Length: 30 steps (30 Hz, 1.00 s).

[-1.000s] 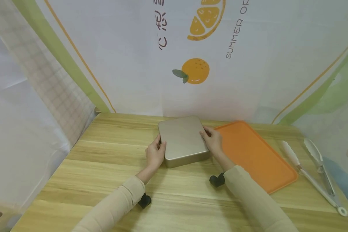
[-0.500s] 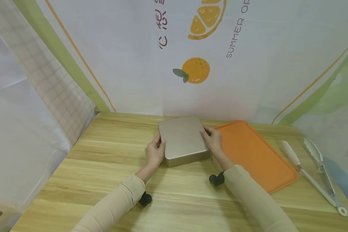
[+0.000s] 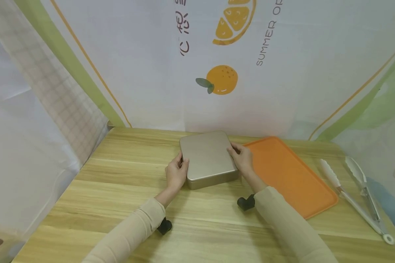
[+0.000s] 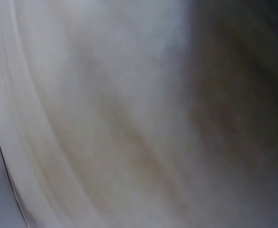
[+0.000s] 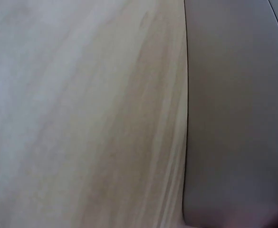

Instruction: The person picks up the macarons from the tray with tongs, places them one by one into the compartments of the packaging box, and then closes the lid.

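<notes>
A flat metal box (image 3: 209, 155), champagne-coloured with rounded corners, rests on the wooden table in the head view. My left hand (image 3: 176, 173) grips its left side, thumb along the top edge and fingers down the side. On the opposite side my right hand (image 3: 243, 159) holds the box, thumb at the upper rim; its other fingers are partly hidden. The right wrist view is filled by the box's side wall (image 5: 236, 109) beside wood grain. Mostly blurred tabletop (image 4: 105, 128) shows in the left wrist view. Whatever the box contains cannot be seen.
An orange tray (image 3: 289, 179) lies right of the box, partly under my right forearm. Farther right, metal tongs with white tips (image 3: 358, 204) lie spread near the table's edge. A white curtain with printed oranges (image 3: 222, 80) hangs along the back.
</notes>
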Motion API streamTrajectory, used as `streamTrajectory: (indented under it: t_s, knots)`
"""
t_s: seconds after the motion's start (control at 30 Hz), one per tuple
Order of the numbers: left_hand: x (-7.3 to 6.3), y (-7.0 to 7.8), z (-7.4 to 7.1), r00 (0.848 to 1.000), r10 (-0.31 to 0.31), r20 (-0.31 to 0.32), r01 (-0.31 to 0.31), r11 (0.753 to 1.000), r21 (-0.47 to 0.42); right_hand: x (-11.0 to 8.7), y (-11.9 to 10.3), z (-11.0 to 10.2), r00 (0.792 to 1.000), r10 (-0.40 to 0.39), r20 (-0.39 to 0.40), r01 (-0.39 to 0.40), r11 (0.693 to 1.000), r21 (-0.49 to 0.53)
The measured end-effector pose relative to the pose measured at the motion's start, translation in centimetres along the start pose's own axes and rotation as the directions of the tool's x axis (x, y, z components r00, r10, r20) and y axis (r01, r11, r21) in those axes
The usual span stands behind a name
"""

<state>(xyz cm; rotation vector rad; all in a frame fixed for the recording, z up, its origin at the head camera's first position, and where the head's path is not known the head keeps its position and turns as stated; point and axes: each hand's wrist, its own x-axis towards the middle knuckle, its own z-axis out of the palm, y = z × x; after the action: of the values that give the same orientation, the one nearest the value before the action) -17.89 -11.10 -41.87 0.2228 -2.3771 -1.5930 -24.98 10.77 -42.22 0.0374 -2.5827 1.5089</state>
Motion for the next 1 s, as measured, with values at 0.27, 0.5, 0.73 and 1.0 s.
streamTrajectory:
  t_s: [0.27,0.5,0.73,1.0]
  knots:
    - [0.1,-0.23,-0.02,1.0,-0.008,0.003,0.008,1.0,0.004,-0.03,-0.04,0.08,0.999,0.049,0.017,-0.05,0.996,0.073]
    - [-0.09,-0.15,0.03,1.0,-0.004,0.006,0.004,1.0,0.002,-0.21,-0.1,0.03,0.995,0.092,0.031,-0.095,0.989,0.114]
    - [-0.03,-0.12,0.09,1.0,0.003,0.014,-0.003,1.0,-0.005,-0.03,-0.06,0.01,0.989,0.135,0.055,-0.142,0.981,0.134]
    - [-0.14,-0.09,0.09,1.0,0.0,0.011,0.0,0.999,-0.045,0.1,-0.07,-0.17,0.977,0.191,0.093,-0.207,0.957,0.204]
